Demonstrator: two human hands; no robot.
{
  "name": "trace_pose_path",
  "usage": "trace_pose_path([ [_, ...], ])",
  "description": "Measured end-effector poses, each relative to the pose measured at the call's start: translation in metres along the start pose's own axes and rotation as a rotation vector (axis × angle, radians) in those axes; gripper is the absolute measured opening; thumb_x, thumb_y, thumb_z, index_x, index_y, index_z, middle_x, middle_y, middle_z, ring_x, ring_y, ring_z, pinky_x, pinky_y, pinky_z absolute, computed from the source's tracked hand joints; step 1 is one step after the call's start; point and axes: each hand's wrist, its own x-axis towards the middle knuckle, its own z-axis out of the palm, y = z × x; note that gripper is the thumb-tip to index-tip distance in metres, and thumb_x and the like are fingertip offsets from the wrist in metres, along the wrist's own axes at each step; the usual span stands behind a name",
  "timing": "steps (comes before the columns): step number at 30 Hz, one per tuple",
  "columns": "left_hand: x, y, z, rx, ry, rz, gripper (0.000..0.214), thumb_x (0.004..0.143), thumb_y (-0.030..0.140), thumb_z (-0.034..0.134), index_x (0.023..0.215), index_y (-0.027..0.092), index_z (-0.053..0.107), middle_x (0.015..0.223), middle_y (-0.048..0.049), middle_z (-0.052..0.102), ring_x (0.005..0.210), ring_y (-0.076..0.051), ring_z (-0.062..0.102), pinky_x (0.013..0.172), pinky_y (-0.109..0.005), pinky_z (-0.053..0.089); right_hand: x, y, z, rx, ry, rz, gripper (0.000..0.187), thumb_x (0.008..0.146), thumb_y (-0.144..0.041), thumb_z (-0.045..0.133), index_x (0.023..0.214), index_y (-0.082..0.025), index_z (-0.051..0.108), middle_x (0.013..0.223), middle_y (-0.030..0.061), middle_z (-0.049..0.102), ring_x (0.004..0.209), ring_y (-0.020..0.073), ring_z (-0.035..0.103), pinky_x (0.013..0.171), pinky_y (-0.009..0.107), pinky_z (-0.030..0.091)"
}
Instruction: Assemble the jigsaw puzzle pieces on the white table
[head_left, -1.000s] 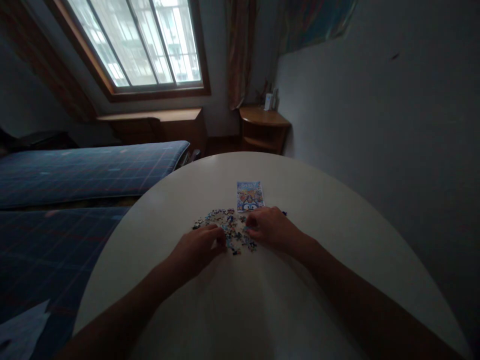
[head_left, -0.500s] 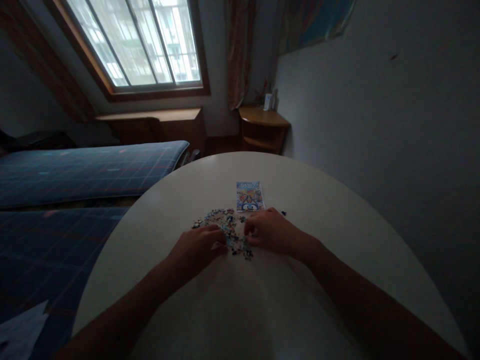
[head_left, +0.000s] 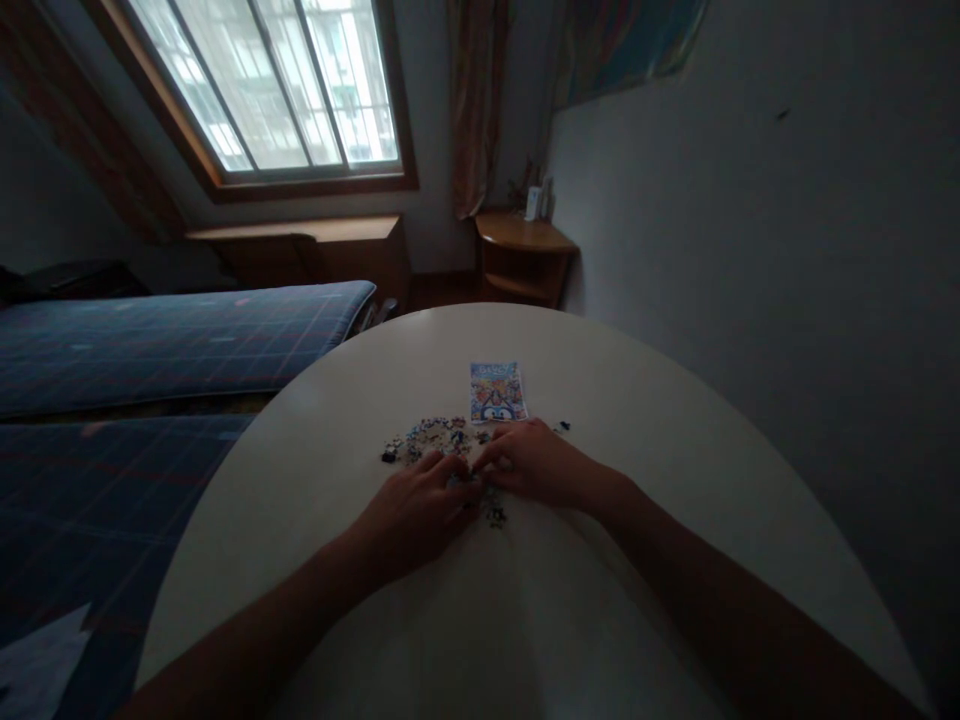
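Small jigsaw puzzle pieces [head_left: 439, 432] lie in a loose pile around my fingers on the round table. My left hand [head_left: 424, 505] reaches into the near side of the pile, its fingers curled and pressed together. From the right comes my right hand [head_left: 532, 460], fingers bent into a pinch beside the left fingertips. Whatever sits between the fingertips is too small and dark to make out. Just beyond the pile lies a colourful printed picture card [head_left: 498, 392] with a blue cartoon figure.
The pale round table [head_left: 360, 390] fills the foreground. A few stray dark pieces [head_left: 563, 426] lie right of the card. A bed with a plaid cover [head_left: 187, 340] stands left, a wall [head_left: 750, 250] on the right, and a wooden corner shelf [head_left: 525, 232] behind.
My left hand has moved right, over the pile, and its fingertips now come close to the right hand's. The right fingers have moved slightly left.
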Motion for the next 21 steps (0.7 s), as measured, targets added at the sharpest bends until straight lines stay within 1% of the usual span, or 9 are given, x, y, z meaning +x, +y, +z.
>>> trace_pose_path([
  [4,-0.001,0.000,0.002,0.012,0.014,0.011,0.034,0.095,0.027,0.053,0.129,0.027,0.057,0.116,-0.0079,0.060,0.104,-0.025,0.054,0.091,-0.044,0.052,-0.001,0.002,-0.001,0.027,-0.016,0.030,0.016,0.083,-0.024,0.069,0.096,-0.028,0.077,0.087,0.0005,0.072,0.078,0.0141,0.063,0.074,0.026,0.040],
  [6,-0.001,-0.001,0.004,0.016,0.049,0.018,0.034,0.095,0.026,0.054,0.129,0.027,0.057,0.116,-0.0077,0.060,0.105,-0.025,0.054,0.092,-0.045,0.051,-0.002,0.001,-0.002,0.046,-0.006,0.048,0.013,0.083,-0.023,0.069,0.093,-0.025,0.077,0.086,0.0009,0.072,0.077,0.0137,0.064,0.073,0.025,0.040],
  [8,0.000,-0.006,0.007,0.024,0.114,0.002,0.032,0.095,0.024,0.053,0.126,0.025,0.059,0.115,-0.0077,0.061,0.105,-0.025,0.054,0.091,-0.043,0.051,-0.002,-0.001,-0.003,0.055,0.000,0.067,0.011,0.081,-0.021,0.070,0.090,-0.023,0.076,0.086,0.0014,0.073,0.078,0.0140,0.064,0.074,0.025,0.040],
  [10,0.001,-0.015,0.008,0.040,0.200,-0.071,0.028,0.096,0.022,0.051,0.122,0.023,0.061,0.115,-0.0082,0.062,0.104,-0.024,0.055,0.090,-0.041,0.052,-0.001,-0.001,-0.003,0.055,0.002,0.098,0.011,0.079,-0.018,0.069,0.088,-0.021,0.075,0.085,0.0012,0.074,0.079,0.0147,0.066,0.075,0.026,0.041],
  [12,0.002,-0.029,0.009,0.073,0.272,-0.195,0.026,0.096,0.023,0.051,0.119,0.021,0.063,0.116,-0.0090,0.063,0.103,-0.024,0.055,0.091,-0.040,0.051,0.001,-0.001,-0.003,0.056,0.014,0.133,0.012,0.078,-0.014,0.068,0.085,-0.020,0.073,0.084,0.0004,0.074,0.079,0.0149,0.067,0.077,0.026,0.041],
  [14,0.002,-0.043,0.009,0.107,0.314,-0.312,0.025,0.096,0.026,0.052,0.116,0.020,0.065,0.115,-0.0094,0.064,0.104,-0.025,0.055,0.092,-0.041,0.051,0.002,0.000,-0.002,0.029,0.046,0.170,0.011,0.078,-0.013,0.065,0.084,-0.020,0.072,0.084,0.0003,0.075,0.080,0.0157,0.067,0.080,0.028,0.041],
  [17,0.003,-0.058,0.011,0.107,0.316,-0.376,0.025,0.096,0.031,0.053,0.113,0.020,0.067,0.113,-0.0089,0.065,0.104,-0.025,0.056,0.093,-0.039,0.050,0.003,0.001,-0.001,-0.046,0.090,0.178,0.014,0.081,-0.013,0.062,0.085,-0.021,0.072,0.087,0.0018,0.075,0.086,0.0178,0.067,0.085,0.032,0.039],
  [21,0.005,-0.065,0.016,0.093,0.278,-0.414,0.024,0.096,0.032,0.053,0.107,0.021,0.070,0.111,-0.0077,0.067,0.102,-0.024,0.058,0.093,-0.038,0.050,0.001,0.001,-0.001,-0.084,0.056,0.111,0.027,0.079,-0.006,0.059,0.092,-0.025,0.073,0.100,0.0010,0.074,0.092,0.0177,0.066,0.087,0.032,0.039],
])
